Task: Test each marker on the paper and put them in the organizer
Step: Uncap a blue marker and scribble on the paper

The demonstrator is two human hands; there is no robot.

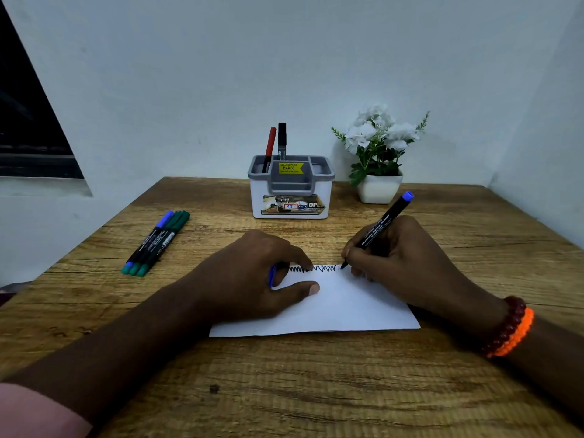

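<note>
My right hand [407,257] holds a long, thin blue marker [380,227] tight, with its tip touching the top edge of the paper [347,308]. The paper is flat, white and smooth, and it lies on the rough brown wooden table [284,390]. My left hand [252,279] presses the paper's left side down, fingers curled around a small blue cap [272,275]. A wiggly dark line [316,268] runs along the paper's top. Behind the paper stands the boxy plastic organizer [290,191], white and grey, with a red marker [269,147] and a black marker [282,140] standing inside. Left of the paper lie three markers [156,243] side by side. Behind the paper on the right sits a square white flower pot [377,188].
</note>
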